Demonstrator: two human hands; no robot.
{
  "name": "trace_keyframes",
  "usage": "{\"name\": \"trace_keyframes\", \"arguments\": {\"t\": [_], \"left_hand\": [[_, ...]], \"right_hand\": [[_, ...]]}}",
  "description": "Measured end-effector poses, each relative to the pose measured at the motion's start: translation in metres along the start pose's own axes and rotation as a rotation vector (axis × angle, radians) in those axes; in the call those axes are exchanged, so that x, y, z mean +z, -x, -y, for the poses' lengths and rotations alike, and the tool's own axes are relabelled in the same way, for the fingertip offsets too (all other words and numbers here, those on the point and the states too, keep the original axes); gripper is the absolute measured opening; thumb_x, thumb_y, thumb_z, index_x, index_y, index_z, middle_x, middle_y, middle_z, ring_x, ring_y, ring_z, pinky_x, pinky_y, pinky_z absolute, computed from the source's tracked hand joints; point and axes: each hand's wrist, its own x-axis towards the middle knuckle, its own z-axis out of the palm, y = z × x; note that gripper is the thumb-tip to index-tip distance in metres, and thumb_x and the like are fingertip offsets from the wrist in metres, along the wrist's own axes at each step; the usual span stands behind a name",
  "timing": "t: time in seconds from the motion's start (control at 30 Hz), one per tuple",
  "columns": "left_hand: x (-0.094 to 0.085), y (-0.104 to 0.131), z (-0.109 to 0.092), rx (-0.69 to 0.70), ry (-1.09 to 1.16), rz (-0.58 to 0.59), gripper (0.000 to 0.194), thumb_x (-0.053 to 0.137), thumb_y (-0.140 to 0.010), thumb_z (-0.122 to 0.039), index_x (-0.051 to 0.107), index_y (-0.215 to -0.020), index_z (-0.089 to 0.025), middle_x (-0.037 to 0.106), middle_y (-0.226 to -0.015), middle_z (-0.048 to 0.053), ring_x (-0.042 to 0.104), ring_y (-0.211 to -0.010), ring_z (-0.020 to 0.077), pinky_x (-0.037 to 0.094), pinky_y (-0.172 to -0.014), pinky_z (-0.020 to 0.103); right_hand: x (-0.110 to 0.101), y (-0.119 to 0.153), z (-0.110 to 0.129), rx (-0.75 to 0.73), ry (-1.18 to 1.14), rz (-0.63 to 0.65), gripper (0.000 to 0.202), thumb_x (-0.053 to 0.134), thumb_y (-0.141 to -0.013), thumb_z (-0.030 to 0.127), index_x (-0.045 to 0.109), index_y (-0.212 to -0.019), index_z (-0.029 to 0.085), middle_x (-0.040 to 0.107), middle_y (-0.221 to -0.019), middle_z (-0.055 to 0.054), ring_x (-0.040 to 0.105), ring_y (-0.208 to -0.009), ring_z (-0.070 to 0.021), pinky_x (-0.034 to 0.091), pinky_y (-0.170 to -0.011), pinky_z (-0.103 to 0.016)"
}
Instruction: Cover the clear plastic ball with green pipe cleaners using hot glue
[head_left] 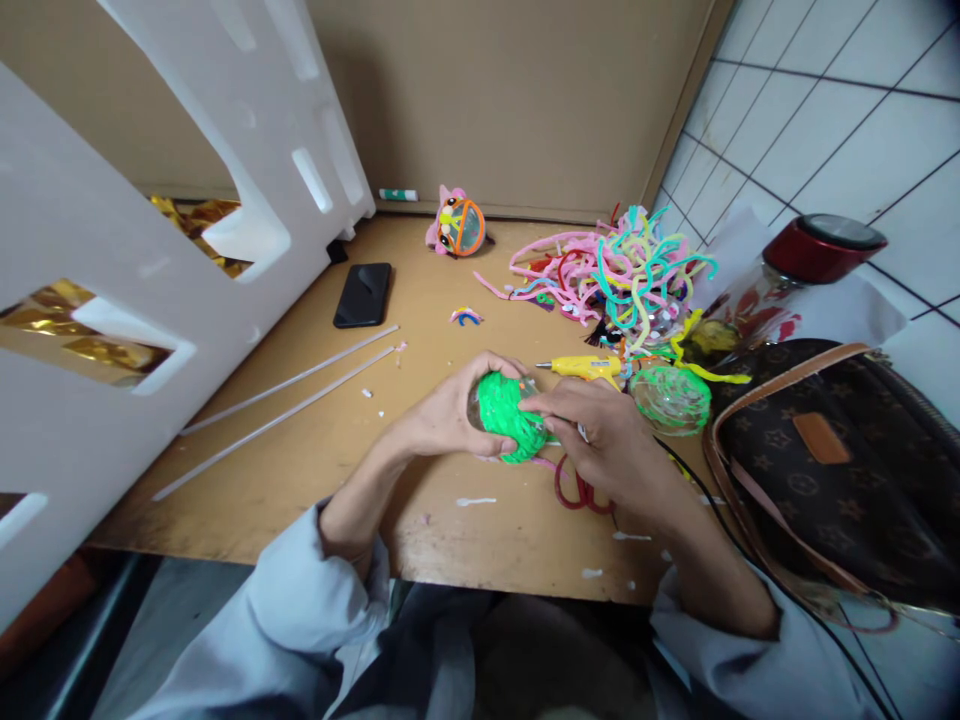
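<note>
My left hand [450,405] is closed around a rounded clear piece wrapped in bright green fuzzy strands [501,408], above the front middle of the table. At its right side my right hand [600,430] is bent in a pinch, fingertips touching the green strands; what is between them is too small to make out. Red-handled scissors [571,488] lie partly hidden under my right hand. A yellow glue gun [585,367] rests just behind it, its nozzle pointing left. Beside that sits another clear, rounded piece with green strands [671,398].
A heap of pink, teal and yellow pipe cleaners [622,275] lies at the back right. Near it are a bottle [750,290] and a brown handbag [840,460]. Leftward are a phone [363,295], two white sticks [277,420] and a white plastic frame [247,200]. A decorated ball [459,225] stands at the back.
</note>
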Motion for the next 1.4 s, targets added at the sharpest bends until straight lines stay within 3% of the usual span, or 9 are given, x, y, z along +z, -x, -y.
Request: {"name": "trace_keyframes", "arguments": {"t": [0.73, 0.97, 1.4], "left_hand": [[-0.0002, 0.0002, -0.0016, -0.064, 0.002, 0.017, 0.062, 0.086, -0.061, -0.034, 0.049, -0.109, -0.022, 0.055, -0.132, 0.011, 0.057, -0.119, 0.0271, 0.051, -0.095, 0.041], [-0.0015, 0.0003, -0.0008, -0.026, -0.044, 0.026, 0.062, 0.086, -0.063, -0.033, 0.049, -0.111, -0.022, 0.05, -0.137, 0.012, 0.05, -0.131, 0.0307, 0.046, -0.105, 0.046], [-0.0011, 0.0013, -0.0008, -0.046, -0.109, -0.019, 0.062, 0.085, -0.062, -0.036, 0.051, -0.112, -0.022, 0.059, -0.121, 0.009, 0.057, -0.117, 0.0281, 0.049, -0.101, 0.045]], "right_hand": [[-0.0002, 0.003, -0.0043, 0.024, 0.023, 0.078, 0.034, 0.047, -0.094, 0.014, 0.074, -0.113, 0.023, 0.064, -0.078, -0.003, 0.057, -0.075, -0.0167, 0.04, -0.067, -0.026], [0.0014, 0.0021, -0.0045, -0.009, -0.022, 0.053, 0.033, 0.044, -0.096, 0.018, 0.075, -0.109, 0.02, 0.061, -0.074, -0.003, 0.056, -0.071, -0.0162, 0.039, -0.065, -0.026], [0.004, 0.0035, -0.0069, 0.02, -0.025, 0.043, 0.034, 0.045, -0.095, 0.019, 0.073, -0.113, 0.023, 0.065, -0.079, -0.003, 0.058, -0.075, -0.017, 0.043, -0.068, -0.028]]}}
